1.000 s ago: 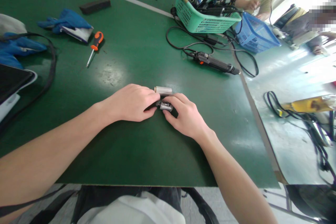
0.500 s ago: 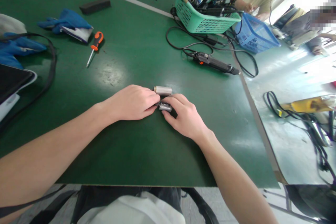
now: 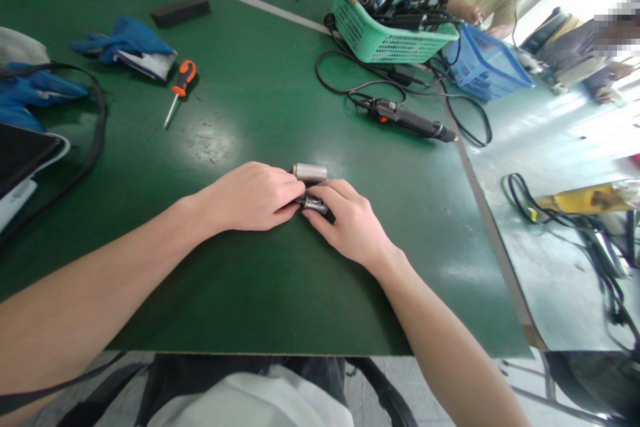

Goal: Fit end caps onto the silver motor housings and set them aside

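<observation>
Head view. Small metal part (image 3: 314, 205) low over the table (image 3: 260, 300), near its front edge, caught between the two hands. Silvery and roughly cylindrical, with a slot or cutout in its side; a dark piece shows at its right end. Metal tube (image 3: 311, 173) lies just beyond it, its left end partly behind the left hand's knuckles.

Handling, as judged: the part is stiff, light enough for fingertips, smooth and round, so apt to roll or slip. Not obviously fragile. Best hold is a thumb-and-finger pinch across the round body, clear of the cutout, with a second pinch at the left end.

Right hand (image 3: 347, 213) comes in from the right, wrist low, back of the hand up; thumb on the near side and forefinger on the far side, pinching the body. Left hand (image 3: 260, 197) comes in from the left, palm down, fingers curled; thumb and forefinger seem to nip the part's left end, though the fingers hide the contact itself. Both forearms slant inward, fingertips nearly meeting.

Farther off: an orange-handled screwdriver (image 3: 180, 89) to the left, a black power screwdriver (image 3: 407, 120) to the right, a green basket (image 3: 380, 47) of cables beyond it.
</observation>
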Tool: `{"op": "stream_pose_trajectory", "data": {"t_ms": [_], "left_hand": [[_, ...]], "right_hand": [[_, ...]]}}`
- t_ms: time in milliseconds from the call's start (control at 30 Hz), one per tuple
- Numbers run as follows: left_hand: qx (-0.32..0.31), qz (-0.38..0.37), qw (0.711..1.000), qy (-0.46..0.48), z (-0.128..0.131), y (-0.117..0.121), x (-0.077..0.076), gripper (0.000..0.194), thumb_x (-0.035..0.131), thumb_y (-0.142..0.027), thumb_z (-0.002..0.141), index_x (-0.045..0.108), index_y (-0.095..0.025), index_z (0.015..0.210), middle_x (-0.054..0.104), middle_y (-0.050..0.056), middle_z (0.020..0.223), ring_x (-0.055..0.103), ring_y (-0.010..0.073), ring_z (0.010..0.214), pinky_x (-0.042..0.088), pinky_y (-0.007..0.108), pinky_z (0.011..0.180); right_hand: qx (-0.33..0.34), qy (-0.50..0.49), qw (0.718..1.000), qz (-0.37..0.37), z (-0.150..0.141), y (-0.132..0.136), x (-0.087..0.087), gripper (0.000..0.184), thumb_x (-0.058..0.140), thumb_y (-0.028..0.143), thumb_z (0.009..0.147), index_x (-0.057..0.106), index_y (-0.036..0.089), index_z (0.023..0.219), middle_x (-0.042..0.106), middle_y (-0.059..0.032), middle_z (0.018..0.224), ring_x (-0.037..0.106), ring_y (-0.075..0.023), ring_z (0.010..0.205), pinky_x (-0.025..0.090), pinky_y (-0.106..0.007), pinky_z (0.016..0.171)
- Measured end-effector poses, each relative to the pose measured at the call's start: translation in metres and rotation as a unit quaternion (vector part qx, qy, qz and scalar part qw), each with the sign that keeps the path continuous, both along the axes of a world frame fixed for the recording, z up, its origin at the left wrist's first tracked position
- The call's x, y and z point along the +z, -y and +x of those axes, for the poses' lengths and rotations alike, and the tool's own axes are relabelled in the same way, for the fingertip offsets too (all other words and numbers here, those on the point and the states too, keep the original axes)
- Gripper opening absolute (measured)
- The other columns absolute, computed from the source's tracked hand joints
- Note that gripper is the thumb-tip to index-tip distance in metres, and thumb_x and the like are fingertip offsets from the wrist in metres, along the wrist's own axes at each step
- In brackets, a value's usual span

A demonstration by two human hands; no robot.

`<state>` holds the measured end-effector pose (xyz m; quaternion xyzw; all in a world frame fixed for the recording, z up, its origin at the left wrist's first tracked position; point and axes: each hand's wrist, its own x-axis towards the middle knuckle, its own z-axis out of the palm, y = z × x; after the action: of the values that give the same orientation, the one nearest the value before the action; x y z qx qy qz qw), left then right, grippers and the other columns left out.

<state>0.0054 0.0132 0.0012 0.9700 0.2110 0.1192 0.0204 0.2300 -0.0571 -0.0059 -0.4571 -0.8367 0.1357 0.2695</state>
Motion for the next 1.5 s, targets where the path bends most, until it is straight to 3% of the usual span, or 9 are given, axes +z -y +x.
{"op": "stream_pose_trajectory", "data": {"t_ms": [1500], "left_hand": [[0.01, 0.002, 1.0, -0.012, -0.0002, 0.0009, 0.0025, 0.019, 0.053, -0.026, 0.098, 0.067, -0.018, 0.088, 0.072, 0.006, 0.084, 0.066, 0.0203, 0.073, 0.047, 0.032, 0.065]], "right_hand": [[-0.011, 0.007, 1.0, -0.011, 0.0002, 0.0005, 0.0034, 0.017, 0.063, 0.023, 0.096, 0.065, 0.023, 0.113, 0.072, -0.0094, 0.108, 0.066, -0.0274, 0.102, 0.056, -0.043, 0.091]]}}
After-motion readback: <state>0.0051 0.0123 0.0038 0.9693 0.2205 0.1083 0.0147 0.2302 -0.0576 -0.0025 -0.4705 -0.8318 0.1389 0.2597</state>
